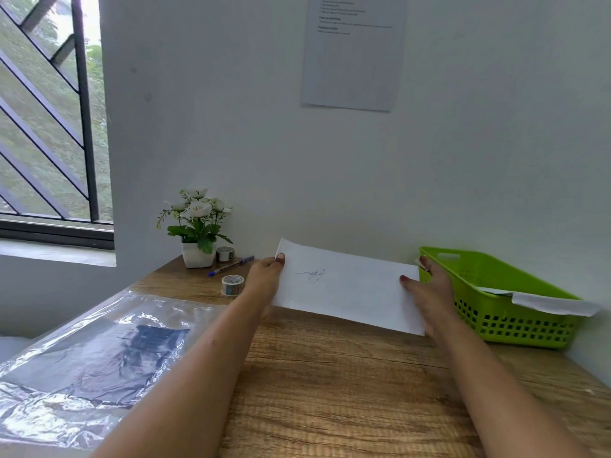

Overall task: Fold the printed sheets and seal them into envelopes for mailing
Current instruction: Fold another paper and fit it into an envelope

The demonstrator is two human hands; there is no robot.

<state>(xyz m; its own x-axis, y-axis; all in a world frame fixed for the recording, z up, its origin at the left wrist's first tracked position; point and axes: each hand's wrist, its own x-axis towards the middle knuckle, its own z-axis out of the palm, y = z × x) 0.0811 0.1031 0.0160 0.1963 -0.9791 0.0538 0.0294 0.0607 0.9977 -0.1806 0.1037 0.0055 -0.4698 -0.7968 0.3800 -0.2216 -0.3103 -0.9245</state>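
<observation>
From the head view, both hands held a white envelope (pixel 350 289) above the table (pixel 330 375), its face bearing a blue scribble. The left hand (pixel 264 276) pinched its left edge, thumb on top; the right hand (pixel 429 289) gripped the right edge just beside a green basket (pixel 529 322) holding paper (pixel 555 304). Tape (pixel 232 285), a pen (pixel 231 266) and a plant (pixel 196 226) stood beyond the left hand.

An envelope (pixel 347 287) is held above the table (pixel 347 375) between the left hand (pixel 264 276) and right hand (pixel 426 289). A basket (pixel 515 302) is placed right of it; a tape roll (pixel 232 285), pen (pixel 230 266) and potted plant (pixel 196 226) are set left, with a plastic bag (pixel 89 358) laid nearer.
</observation>
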